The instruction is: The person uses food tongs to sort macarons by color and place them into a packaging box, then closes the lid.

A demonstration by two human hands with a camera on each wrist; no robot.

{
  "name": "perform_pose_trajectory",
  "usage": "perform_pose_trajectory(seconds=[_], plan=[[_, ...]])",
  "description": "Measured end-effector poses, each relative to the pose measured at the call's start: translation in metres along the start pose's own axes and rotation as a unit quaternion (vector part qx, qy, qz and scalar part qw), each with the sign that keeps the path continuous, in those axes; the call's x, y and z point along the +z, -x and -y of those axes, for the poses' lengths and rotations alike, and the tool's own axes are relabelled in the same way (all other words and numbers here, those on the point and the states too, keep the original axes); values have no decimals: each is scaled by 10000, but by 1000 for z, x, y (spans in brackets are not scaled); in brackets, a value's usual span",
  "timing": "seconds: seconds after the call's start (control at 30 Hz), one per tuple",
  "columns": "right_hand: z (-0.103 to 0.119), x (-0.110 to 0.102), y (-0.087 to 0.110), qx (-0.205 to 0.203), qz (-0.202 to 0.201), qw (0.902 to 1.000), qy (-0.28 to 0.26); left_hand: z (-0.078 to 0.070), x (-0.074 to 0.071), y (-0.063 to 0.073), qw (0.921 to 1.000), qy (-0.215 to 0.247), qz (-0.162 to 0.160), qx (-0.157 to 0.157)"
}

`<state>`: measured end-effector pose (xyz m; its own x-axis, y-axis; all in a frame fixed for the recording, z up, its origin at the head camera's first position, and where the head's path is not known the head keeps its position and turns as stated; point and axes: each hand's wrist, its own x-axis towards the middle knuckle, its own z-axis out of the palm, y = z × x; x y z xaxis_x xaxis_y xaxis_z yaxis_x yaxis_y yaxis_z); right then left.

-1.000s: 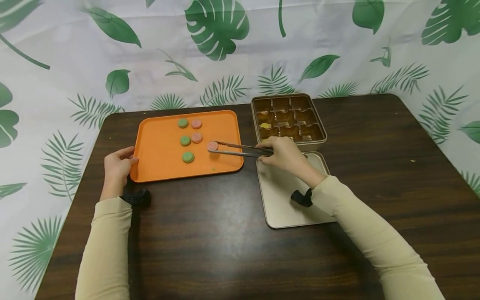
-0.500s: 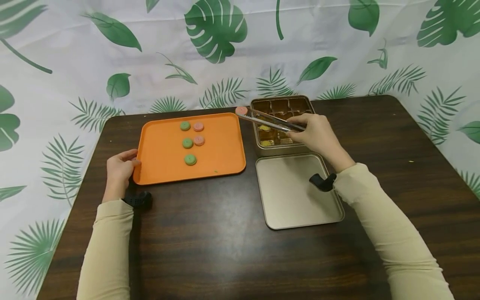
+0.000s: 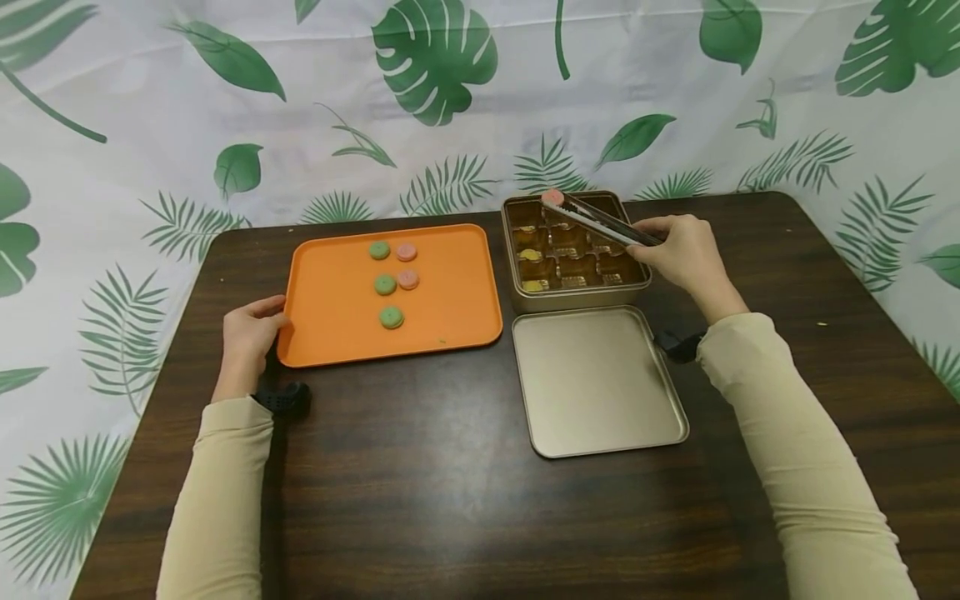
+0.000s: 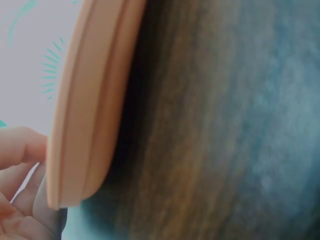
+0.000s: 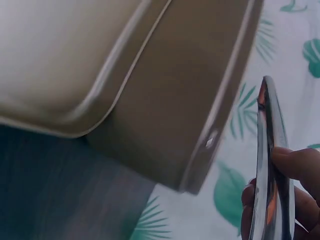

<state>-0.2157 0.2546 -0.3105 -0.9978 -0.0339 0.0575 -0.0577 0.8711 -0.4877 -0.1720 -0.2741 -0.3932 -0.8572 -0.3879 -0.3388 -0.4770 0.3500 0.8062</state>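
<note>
In the head view my left hand (image 3: 251, 335) pinches the left edge of an orange tray (image 3: 330, 325). On the tray lie several green macarons (image 3: 385, 285) and two pink macarons (image 3: 408, 279). My right hand (image 3: 690, 254) grips metal tongs (image 3: 600, 222), whose tips hold another pink macaron (image 3: 552, 197). That macaron hangs over the back of a divided gold tin (image 3: 581, 297) with a brown insert. Yellow macarons (image 3: 531, 255) show in its left compartments. The right wrist view shows the tongs (image 5: 270, 150) between thumb and fingers, beside the tin's outer wall (image 5: 170, 95).
A gold lid (image 3: 600, 383) lies on the dark wooden table (image 3: 420, 483), right in front of the tin. Behind the table hangs a white leaf-print cloth (image 3: 315, 83). Small crumbs dot the tray and table.
My right hand has lifted the pink macaron off the tray with the tongs and carried it right, over the tin. My left hand stays at the tray's edge; the tray has shifted slightly right.
</note>
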Motion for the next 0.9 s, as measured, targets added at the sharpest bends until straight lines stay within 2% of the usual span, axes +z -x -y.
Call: perform_pose_trajectory(seconds=[0.13,0.47,0.9], plan=[[-9,1,-1,48,-3,10000,73,-2,1,0,9999,67,79,37],[-17,3,-1,95,107,9998,122,-4,4,1,9988,-148,369,298],[-12,6,-3,321,286,9991,52,-7,-1,2,9978,-158,618,192]])
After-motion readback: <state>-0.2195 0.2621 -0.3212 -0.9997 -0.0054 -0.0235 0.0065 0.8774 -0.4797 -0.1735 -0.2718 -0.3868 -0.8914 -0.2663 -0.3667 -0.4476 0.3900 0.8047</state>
